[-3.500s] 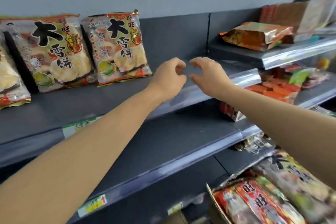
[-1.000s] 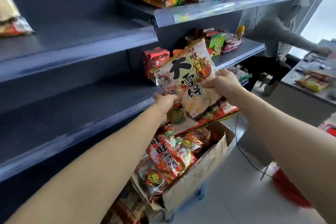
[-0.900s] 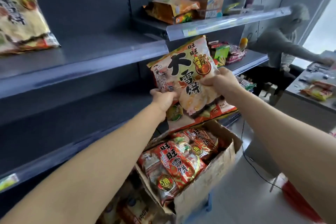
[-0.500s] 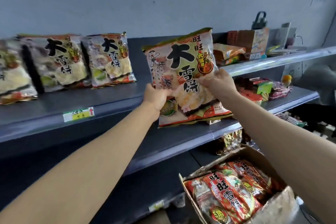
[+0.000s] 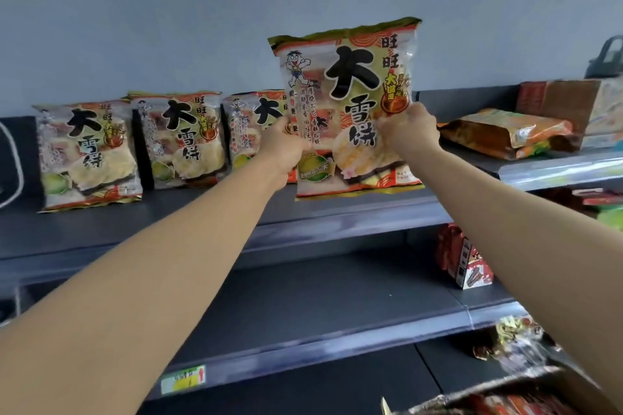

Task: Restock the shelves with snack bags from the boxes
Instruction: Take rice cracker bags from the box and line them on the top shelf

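I hold a large rice-cracker snack bag (image 5: pixel 350 101) upright above the top dark shelf (image 5: pixel 337 209). My left hand (image 5: pixel 283 148) grips its left edge and my right hand (image 5: pixel 409 135) grips its right side. Its bottom edge hangs just over the shelf surface, right of three matching bags: one (image 5: pixel 87 152), a second (image 5: pixel 182 138), and a third (image 5: pixel 253 125) partly hidden behind the held bag and my left hand. The cardboard box (image 5: pixel 488 397) with more bags shows at the bottom right corner.
An orange foil bag (image 5: pixel 505 131) lies on the adjoining higher shelf at right, with a brown box (image 5: pixel 573 104) behind it. A red carton (image 5: pixel 463 263) stands on the middle shelf (image 5: pixel 320 310). A price tag (image 5: pixel 183 379) sits on that shelf's rail.
Both hands have lifted the bag from the box up to the top shelf, and it now stands nearer the row of three bags. The view has tilted upward.
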Available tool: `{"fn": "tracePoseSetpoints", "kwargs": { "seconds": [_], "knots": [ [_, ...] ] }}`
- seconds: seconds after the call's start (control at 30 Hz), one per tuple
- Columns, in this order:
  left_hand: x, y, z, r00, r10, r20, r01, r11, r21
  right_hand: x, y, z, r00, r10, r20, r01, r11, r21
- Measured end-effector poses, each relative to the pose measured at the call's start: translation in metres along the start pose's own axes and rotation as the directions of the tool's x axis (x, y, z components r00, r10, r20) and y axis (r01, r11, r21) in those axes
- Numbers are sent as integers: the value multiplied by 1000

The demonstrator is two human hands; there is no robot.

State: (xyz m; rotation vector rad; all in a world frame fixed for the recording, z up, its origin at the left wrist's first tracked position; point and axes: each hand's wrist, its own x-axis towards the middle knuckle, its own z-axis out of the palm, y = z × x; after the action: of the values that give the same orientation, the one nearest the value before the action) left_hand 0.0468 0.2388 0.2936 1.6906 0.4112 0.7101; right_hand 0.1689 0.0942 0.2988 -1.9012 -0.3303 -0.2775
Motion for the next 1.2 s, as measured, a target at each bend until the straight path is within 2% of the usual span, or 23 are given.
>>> {"fn": "tracePoseSetpoints", "kwargs": {
  "seconds": [0.2,0.43,0.57,0.77,0.9,1.0,1.07,1.2],
  "knots": [
    [52,-9,42,996,-73,42,72,997,27,79,26,21,999,26,25,-23,996,-88],
    [116,-40,74,982,-186,35,183,980,84,143,68,55,990,69,122,-60,995,-79],
    [148,-52,81,980,-195,40,190,976,102,171,83,75,987,87,136,-79,995,-67],
    [197,-69,88,989,-144,24,139,978,157,195,87,99,983,6,183,-14,999,44],
    [212,-78,87,984,-177,-1,174,968,180,203,96,117,973,35,226,-57,994,93],
    [217,-82,88,978,-209,1,206,966,158,208,102,127,972,89,218,-102,993,52],
    [220,-83,90,979,-204,8,201,968,149,208,101,130,974,64,217,-73,997,32],
    [222,-81,92,979,-203,7,199,967,161,201,100,129,951,-7,308,13,1000,-18]
  ]
}}
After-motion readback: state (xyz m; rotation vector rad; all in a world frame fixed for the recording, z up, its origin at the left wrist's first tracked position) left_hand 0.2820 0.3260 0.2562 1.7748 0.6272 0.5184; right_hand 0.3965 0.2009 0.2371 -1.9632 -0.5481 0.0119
